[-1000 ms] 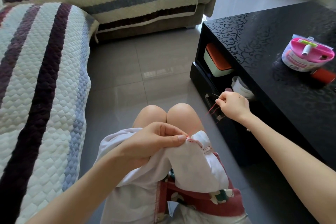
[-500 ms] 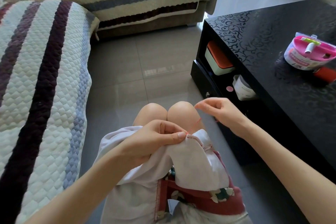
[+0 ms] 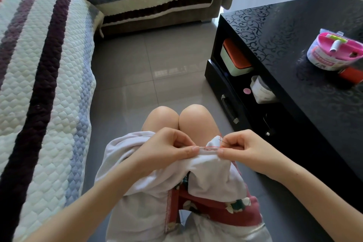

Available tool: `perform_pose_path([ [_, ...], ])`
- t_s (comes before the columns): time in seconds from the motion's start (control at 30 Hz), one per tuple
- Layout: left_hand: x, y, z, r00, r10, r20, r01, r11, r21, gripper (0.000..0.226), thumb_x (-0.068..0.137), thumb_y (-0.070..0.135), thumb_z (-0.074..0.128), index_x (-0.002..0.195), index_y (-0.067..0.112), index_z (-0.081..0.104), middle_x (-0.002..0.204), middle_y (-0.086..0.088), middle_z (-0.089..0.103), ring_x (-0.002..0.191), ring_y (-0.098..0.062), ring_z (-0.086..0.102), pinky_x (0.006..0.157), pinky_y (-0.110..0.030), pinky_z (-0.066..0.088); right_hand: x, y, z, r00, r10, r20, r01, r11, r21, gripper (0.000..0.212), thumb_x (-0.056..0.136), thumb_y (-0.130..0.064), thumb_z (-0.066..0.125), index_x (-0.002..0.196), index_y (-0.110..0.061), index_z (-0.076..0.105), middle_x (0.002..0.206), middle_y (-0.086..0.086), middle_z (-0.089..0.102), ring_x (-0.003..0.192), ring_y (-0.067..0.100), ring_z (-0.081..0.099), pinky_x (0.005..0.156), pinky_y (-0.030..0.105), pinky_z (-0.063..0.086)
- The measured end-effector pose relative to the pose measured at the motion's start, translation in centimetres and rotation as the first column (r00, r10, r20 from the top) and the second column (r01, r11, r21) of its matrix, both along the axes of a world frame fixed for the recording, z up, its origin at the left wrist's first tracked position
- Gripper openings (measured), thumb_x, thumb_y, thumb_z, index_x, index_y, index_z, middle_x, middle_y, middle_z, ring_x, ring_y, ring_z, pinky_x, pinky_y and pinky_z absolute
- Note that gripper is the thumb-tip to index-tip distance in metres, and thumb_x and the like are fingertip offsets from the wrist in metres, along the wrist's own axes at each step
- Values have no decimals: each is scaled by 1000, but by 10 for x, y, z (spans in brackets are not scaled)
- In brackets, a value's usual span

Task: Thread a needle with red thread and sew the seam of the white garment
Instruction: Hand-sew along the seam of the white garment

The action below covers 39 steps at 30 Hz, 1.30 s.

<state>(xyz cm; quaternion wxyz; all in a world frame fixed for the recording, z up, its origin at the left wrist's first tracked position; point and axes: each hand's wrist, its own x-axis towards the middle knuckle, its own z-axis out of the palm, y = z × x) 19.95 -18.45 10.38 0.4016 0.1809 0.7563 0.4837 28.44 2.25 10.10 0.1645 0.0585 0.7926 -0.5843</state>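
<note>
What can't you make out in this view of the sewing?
All in the head view:
- The needle: only a sliver shows; the right hand hides its eye.
- Stitches on the white garment seam: too small, partly under the left hand thumb.
- The red spool by the pink sewing kit: cut off by the right edge.
- The kit's label: too small to read.

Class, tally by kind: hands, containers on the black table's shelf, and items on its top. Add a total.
Hands: 2, left hand, right hand
Shelf containers: 2, orange-lidded box, white jar
Tabletop items: 2, pink sewing kit, red spool
Total: 6
</note>
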Motion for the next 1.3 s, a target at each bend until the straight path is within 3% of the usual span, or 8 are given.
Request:
perform_pose_path([
  [0.1,2,5,-4,1000,2,-16,-2,1000,-20,16,87,24,69,83,9,75,73,4,72,69,1,63,63,-14,47,4,-4,-7,989,-4,-147,39,971,235,18,84,-36,65,77,-19,64,49,-6,42,49,5,36,50,23,32],
  [0.17,3,5,-7,1000,25,-11,-25,999,-24,16,87,24,69,83,9,75,73,3,73,68,0,63,63,-14,48,9,-5,-9,963,16,-268,80,936,343,12,88,-37,56,88,-26,61,58,0,48,52,11,43,53,29,38],
  [0.33,2,4,-7,999,48,-1,-48,999,-10,14,88,20,67,83,10,75,76,2,74,71,0,64,67,-16,50,19,-16,-2,881,78,-466,150,889,432,10,83,-22,58,77,-18,64,53,-24,47,46,4,44,50,10,31],
  [0.63,3,3,-7,997,72,13,-72,997,13,13,88,18,68,87,8,75,84,-6,76,76,-5,67,75,-24,53,18,-25,0,885,63,-462,190,856,481,17,77,-28,52,67,-19,63,47,-15,39,45,11,42,46,24,38],
  [0.9,4,4,-6,998,58,15,-59,998,13,13,88,19,68,89,9,76,84,-4,76,78,-5,67,75,-23,54,16,-27,0,890,75,-450,179,850,495,16,76,-27,52,66,-20,61,46,-19,36,45,9,38,47,20,33],
  [1.03,4,3,-6,998,57,12,-57,998,15,12,88,18,68,88,9,76,84,-5,76,78,-5,67,75,-25,54,16,-28,0,893,81,-443,172,847,503,19,76,-32,48,66,-21,60,48,-14,41,46,12,41,46,24,36],
  [1.3,4,2,-6,999,39,1,-39,999,22,12,89,17,67,89,9,76,83,-4,76,77,-4,67,73,-20,53,15,-29,0,896,99,-433,170,824,540,10,75,-19,57,65,-17,61,49,-14,39,45,15,40,45,25,35],
])
